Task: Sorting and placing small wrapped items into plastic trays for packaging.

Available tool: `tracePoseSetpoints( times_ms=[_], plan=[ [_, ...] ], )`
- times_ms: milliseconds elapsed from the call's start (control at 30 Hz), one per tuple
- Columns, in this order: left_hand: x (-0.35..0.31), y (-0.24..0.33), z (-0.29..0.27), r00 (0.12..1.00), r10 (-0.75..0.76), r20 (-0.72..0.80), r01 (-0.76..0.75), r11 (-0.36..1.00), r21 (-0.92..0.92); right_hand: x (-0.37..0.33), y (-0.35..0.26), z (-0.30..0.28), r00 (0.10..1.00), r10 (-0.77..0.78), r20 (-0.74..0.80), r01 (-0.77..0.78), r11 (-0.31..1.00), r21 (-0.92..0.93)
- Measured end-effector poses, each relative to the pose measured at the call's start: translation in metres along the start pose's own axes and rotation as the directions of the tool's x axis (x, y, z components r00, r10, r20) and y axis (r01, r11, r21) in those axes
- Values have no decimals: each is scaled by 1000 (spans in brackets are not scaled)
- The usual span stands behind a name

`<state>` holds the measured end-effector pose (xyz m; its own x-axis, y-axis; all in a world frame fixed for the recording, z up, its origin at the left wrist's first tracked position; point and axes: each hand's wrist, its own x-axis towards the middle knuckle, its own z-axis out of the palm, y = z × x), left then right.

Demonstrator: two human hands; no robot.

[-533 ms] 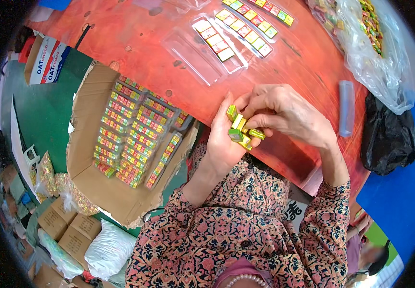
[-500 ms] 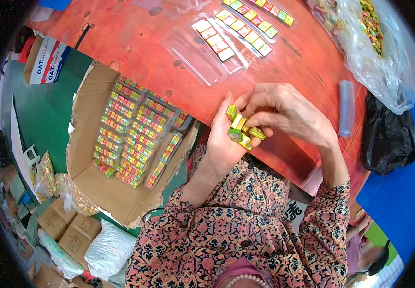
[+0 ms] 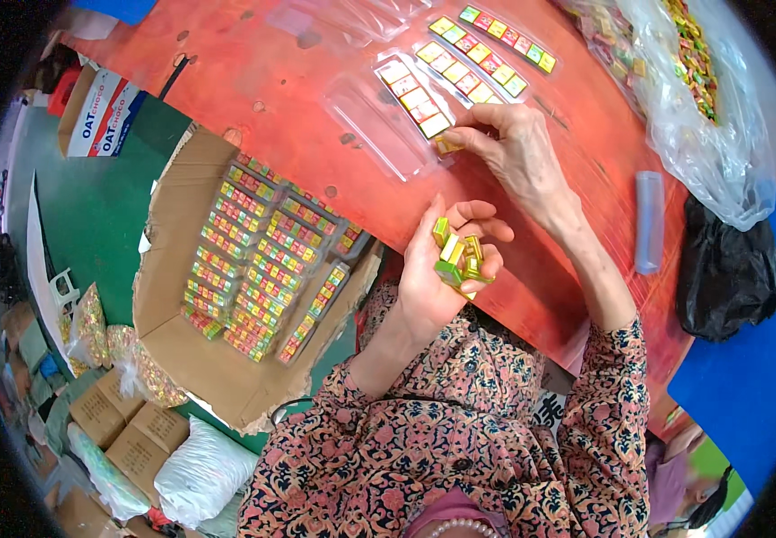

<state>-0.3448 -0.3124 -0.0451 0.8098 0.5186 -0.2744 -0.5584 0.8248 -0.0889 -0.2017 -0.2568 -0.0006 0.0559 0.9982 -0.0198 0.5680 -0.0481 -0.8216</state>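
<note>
My left hand (image 3: 419, 289) is cupped, palm up, around several small yellow and green blocks (image 3: 452, 253), over the near edge of the red table. Over the table, my right hand (image 3: 524, 157) pinches a small yellow block (image 3: 445, 146) between thumb and fingers. That block is at the near end of a clear plastic tray (image 3: 439, 167), whose row of red, white and yellow pieces (image 3: 410, 97) runs away from me. Beyond it, to the right, lie two more filled rows, one of small coloured blocks (image 3: 469, 65) and one farther off (image 3: 509, 38).
An unfilled clear tray (image 3: 361, 125) lies left of the row. A cardboard box (image 3: 168, 314) of packed trays stands at the left. Toward the right are a clear bag of blocks (image 3: 711, 134), a translucent plastic piece (image 3: 648, 222) and a black bag (image 3: 729, 269).
My right hand has moved away from my left palm, up to the end of the tray's row, with a yellow block. The left hand stays near the table edge, its fingers a little more spread.
</note>
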Motion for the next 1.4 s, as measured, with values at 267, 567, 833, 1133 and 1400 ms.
tracePoseSetpoints(
  times_ms=[267,567,833,1133,1400],
  plan=[
    [1,0,1,1000,-4,-29,4,1000,-2,-1,4,3,1000,3,-30,-7,991,-132],
    [0,1,1,1000,-7,-28,7,1000,-3,-4,3,8,986,-46,-163,-5,954,-299],
    [2,0,2,1000,-16,-24,15,1000,-21,-15,10,2,989,-140,-57,116,946,-303],
    [0,-1,-1,999,-4,-42,5,1000,23,-34,-16,-27,971,-22,238,31,999,-35],
    [0,1,1,995,-48,-86,58,991,121,-54,-36,-30,857,3,516,166,945,-281]
  ],
)
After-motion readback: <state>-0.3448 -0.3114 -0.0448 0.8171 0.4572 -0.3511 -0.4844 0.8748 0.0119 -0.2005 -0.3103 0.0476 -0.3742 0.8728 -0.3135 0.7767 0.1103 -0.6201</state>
